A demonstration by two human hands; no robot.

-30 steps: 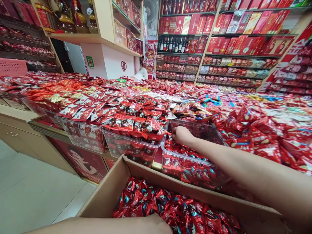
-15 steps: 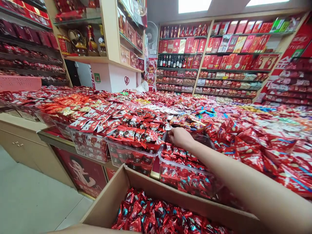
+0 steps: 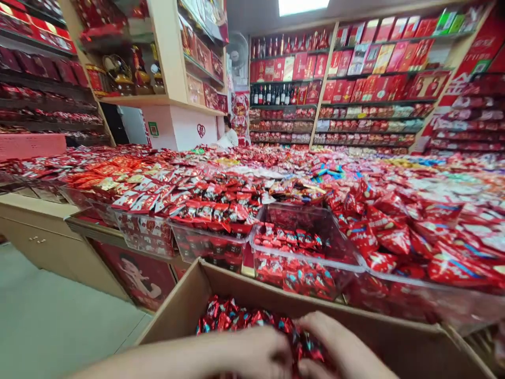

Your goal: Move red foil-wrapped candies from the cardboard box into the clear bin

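An open cardboard box (image 3: 252, 287) at the bottom centre holds many red wrapped candies (image 3: 224, 316). Both hands are inside it, blurred by motion. My left hand (image 3: 260, 350) lies on the candies, its fingers curled and smeared. To its right, my right hand (image 3: 323, 342) has its thumb and fingers apart around some candies, touching them. Behind the box stands a clear plastic bin (image 3: 307, 258) with small red packets at its left side and bare space on the right.
More clear bins of red packets (image 3: 209, 245) stand left and right along the counter. Shelves with boxes and bottles (image 3: 292, 68) line the back wall. A person (image 3: 229, 134) is far behind the counter. The box's front wall is out of view.
My right hand has come down from the edge of the clear bin into the cardboard box. My left hand has come further into view over the candies. The view has shifted slightly.
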